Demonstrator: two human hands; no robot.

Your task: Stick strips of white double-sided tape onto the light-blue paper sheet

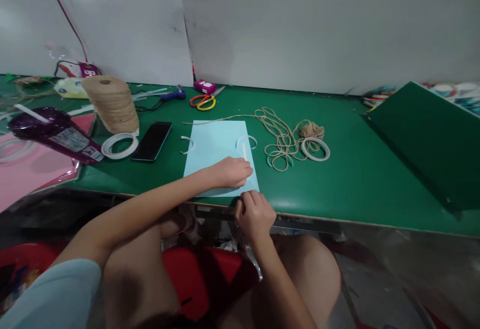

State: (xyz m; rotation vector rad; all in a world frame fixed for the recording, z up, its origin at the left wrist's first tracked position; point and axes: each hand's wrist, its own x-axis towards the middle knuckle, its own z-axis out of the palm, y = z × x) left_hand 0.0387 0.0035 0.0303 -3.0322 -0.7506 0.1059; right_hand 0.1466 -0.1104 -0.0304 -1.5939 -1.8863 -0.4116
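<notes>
A light blue sheet of paper [213,144] lies on the green tabletop at the near edge. My left hand [233,172] rests on its right side with the fingers curled together. A narrow white tape strip [244,151] runs along the sheet and passes under those fingers. My right hand [257,213] is at the table's front edge, just below the sheet's lower right corner. Its fingers are curled closed; what is in them, if anything, is hidden. Curled white strips [252,140] lie at the sheet's right edge, and another curled strip [192,144] at its left.
Right of the sheet lie tangled twine [279,136] and a tape roll [316,149]. To the left are a phone [153,141], another tape roll [120,146], a twine spool [111,103] and a tilted purple cup [56,134]. Scissors [204,101] sit behind. A green panel [427,144] stands at right.
</notes>
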